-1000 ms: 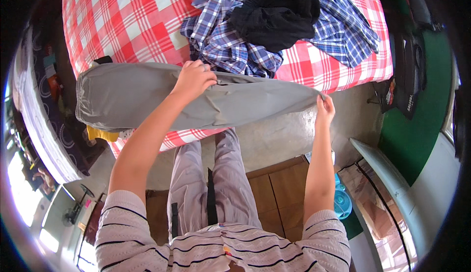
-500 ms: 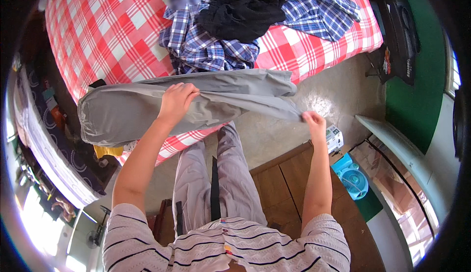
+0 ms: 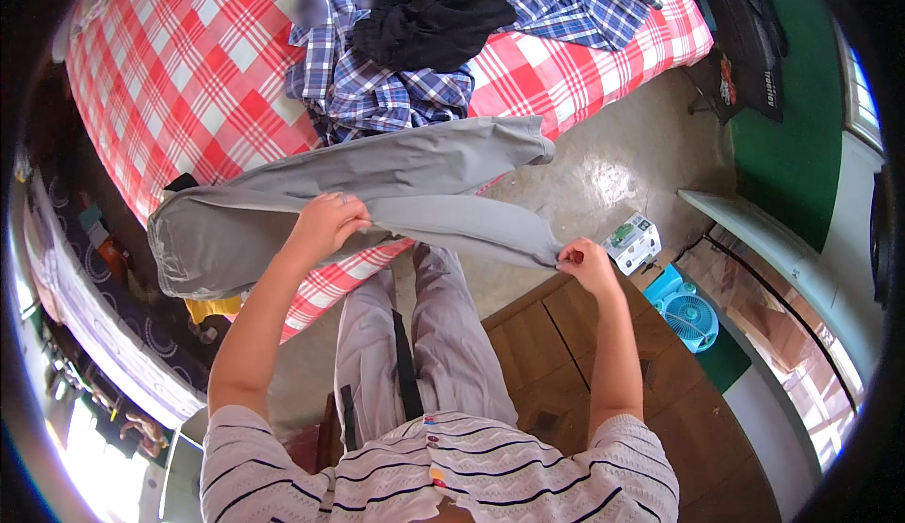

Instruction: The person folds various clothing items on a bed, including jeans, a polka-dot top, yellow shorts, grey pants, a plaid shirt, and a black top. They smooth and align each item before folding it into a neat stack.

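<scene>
One pair gray trousers (image 3: 377,172), lightly creased; left hand (image 3: 325,226), right hand (image 3: 586,264) pinching nearer leg (image 3: 462,226).

1. Bed (image 3: 189,80): red-and-white checked cover (image 3: 528,80), rumpled lightly, spans the upper part of view.
2. Blue plaid clothing (image 3: 594,0): on the cover, crumpled, spread toward upper right.
3. Grey trousers (image 3: 236,249): partly on bed, wide end at left corner, rest extends past near edge.
4. Small black item (image 3: 180,182): bed's left edge, beside trousers, kind unclear.
</scene>
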Tool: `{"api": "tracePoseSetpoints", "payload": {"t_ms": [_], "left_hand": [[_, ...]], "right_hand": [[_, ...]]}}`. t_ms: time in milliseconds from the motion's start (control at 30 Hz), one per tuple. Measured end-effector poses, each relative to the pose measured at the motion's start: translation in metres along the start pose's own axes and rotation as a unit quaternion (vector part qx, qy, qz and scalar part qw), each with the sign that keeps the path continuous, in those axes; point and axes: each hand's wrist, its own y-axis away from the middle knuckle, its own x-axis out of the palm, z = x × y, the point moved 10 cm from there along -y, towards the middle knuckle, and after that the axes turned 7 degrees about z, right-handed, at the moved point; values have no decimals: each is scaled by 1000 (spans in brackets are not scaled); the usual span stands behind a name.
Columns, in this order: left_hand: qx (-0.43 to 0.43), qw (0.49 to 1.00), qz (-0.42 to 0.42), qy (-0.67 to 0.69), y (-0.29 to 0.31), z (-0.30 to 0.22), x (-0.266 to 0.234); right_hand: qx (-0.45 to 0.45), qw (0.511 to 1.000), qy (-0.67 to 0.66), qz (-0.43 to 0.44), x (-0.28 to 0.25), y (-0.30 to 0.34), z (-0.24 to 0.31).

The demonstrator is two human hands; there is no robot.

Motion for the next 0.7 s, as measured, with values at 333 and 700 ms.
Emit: {"api": "tracePoseSetpoints", "payload": {"t_ms": [333, 700], "left_hand": [[-113, 987, -111, -4, -32, 54, -12], [-90, 973, -199, -75, -41, 60, -23]], "right_hand": [[-65, 988, -117, -77, -74, -155, -7], [-104, 958, 237, -127, -90, -198, 72]]}}
